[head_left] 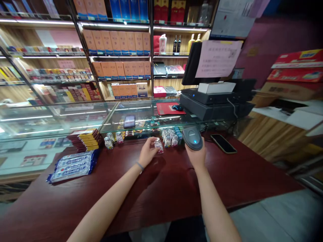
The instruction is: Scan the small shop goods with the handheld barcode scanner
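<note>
My left hand (pixel 148 152) has its fingers closed on a small clear jar (pixel 158 146) with a silver cap, just above the dark red counter. In my right hand (pixel 196 156) is a grey barcode scanner (pixel 192 138) with a lit blue light, its head pointing away from me. Between the two hands stands a cluster of similar small jars (pixel 167 141), packed close together against the glass case. A few more jars (pixel 109 142) stand apart on the left, beside a stack of maroon and yellow packets (pixel 87 140).
Blue and white packages (pixel 73 166) lie at the counter's left. A phone (pixel 223 143) rests right of the scanner. Behind are a glass display case (pixel 83 117), a red mouse pad (pixel 166 109), a monitor (pixel 193 64) and a cash drawer (pixel 202 107). Boxed goods fill the back shelves.
</note>
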Motion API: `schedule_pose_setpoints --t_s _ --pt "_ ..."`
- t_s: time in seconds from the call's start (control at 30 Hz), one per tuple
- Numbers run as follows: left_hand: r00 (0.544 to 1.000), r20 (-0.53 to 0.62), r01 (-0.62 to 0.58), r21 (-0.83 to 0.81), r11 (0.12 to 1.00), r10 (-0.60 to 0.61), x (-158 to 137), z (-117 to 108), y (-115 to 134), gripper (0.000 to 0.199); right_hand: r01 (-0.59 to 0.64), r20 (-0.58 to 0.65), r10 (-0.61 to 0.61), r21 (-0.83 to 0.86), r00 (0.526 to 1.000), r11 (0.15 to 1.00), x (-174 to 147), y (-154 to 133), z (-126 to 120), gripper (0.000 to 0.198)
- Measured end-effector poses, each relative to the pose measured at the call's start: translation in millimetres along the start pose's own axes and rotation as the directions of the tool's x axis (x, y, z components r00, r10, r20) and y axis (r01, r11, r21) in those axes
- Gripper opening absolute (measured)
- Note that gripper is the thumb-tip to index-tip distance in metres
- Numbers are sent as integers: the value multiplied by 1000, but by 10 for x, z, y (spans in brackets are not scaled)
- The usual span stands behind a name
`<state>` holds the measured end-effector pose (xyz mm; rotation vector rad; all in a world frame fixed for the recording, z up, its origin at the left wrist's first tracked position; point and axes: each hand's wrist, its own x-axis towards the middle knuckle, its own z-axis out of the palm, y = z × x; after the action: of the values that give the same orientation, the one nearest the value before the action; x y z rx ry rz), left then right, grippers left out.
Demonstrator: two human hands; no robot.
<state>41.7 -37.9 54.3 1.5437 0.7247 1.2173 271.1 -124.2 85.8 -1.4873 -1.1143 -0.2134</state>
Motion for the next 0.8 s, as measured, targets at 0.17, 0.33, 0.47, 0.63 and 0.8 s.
schedule_pose_setpoints --t_s 0.17,0.33,0.47,0.63,0.8 --pt "999 4 -53 127 990 53 52 594 -131 43 -47 -68 52 71 996 996 74 93 -51 38" --pt "993 14 -118 252 961 118 94 939 -269 47 -90 -90 100 103 991 991 102 168 -80 38" --pt "989 13 -144 313 939 147 136 1063 -366 47 -124 -101 136 114 985 986 104 232 -71 42" --pt "985 24 -169 368 914 172 178 1143 -439 46 -134 -133 155 154 979 979 97 288 -47 47" --pt "981 49 -190 407 893 186 185 1172 -468 47 -184 -103 209 210 973 960 68 324 -30 52"
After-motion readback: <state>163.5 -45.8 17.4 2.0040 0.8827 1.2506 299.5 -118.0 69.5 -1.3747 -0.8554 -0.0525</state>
